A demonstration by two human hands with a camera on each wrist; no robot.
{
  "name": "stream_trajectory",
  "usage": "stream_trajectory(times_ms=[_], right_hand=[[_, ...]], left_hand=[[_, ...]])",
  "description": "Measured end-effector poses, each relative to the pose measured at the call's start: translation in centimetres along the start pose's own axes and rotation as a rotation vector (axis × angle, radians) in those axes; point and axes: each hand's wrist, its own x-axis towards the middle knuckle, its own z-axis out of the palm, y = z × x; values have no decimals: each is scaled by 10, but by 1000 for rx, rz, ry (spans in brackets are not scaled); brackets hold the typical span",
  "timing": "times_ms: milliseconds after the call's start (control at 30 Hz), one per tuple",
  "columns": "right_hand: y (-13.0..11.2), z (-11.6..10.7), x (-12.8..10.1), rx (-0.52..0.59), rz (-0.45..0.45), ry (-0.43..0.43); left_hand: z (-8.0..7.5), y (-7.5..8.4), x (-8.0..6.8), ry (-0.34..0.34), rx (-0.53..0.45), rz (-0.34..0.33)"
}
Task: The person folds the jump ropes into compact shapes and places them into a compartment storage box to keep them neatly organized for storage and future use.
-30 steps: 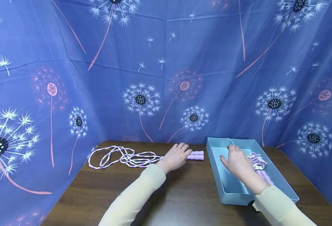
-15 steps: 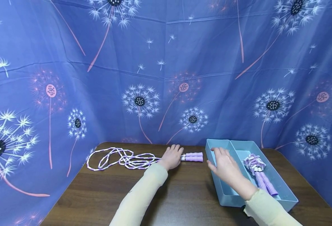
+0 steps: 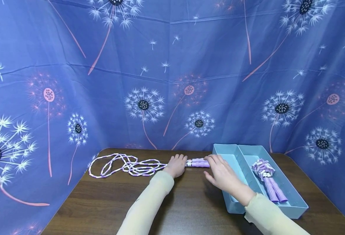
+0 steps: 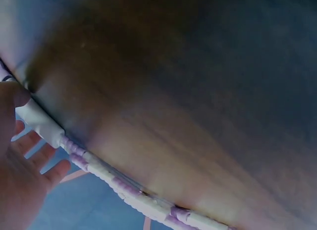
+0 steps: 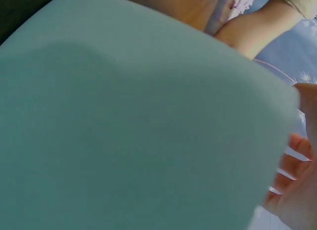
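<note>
A purple and white beaded jump rope [image 3: 122, 164] lies in loose loops on the dark wooden table [image 3: 190, 205], its purple handles [image 3: 198, 162] pointing right. My left hand [image 3: 176, 164] rests on the rope where it joins the handles. In the left wrist view the fingers [image 4: 29, 143] look fairly straight beside the beaded rope [image 4: 99, 170]. My right hand [image 3: 220, 173] is open, and its fingertips reach the free end of the handles. A second jump rope [image 3: 267, 178], bundled up, lies in the right compartment of the blue tray [image 3: 234, 205].
The tray stands at the table's right side with its left compartment bare, and its wall [image 5: 124, 141] fills the right wrist view. Blue dandelion-print cloth [image 3: 172, 81] closes in the back and both sides. Bare wood lies in front of the rope.
My right hand has left the tray and moved left to the handles' end. My left hand has slid a little left along the rope, baring more of the handles.
</note>
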Motion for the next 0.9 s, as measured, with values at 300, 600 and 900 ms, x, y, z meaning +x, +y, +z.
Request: stream_trajectory(times_ms=[300,600,900], right_hand=[[-5,13,5,-11,-33,-22],[-8,25,8,-2,-46,-41],[-5,32,6,2,-59,-12]], left_hand=[[-7,5,-5,-3,-17,18],[-4,10,-9,7,23,60],[-9,13,-17,-29,79,84]])
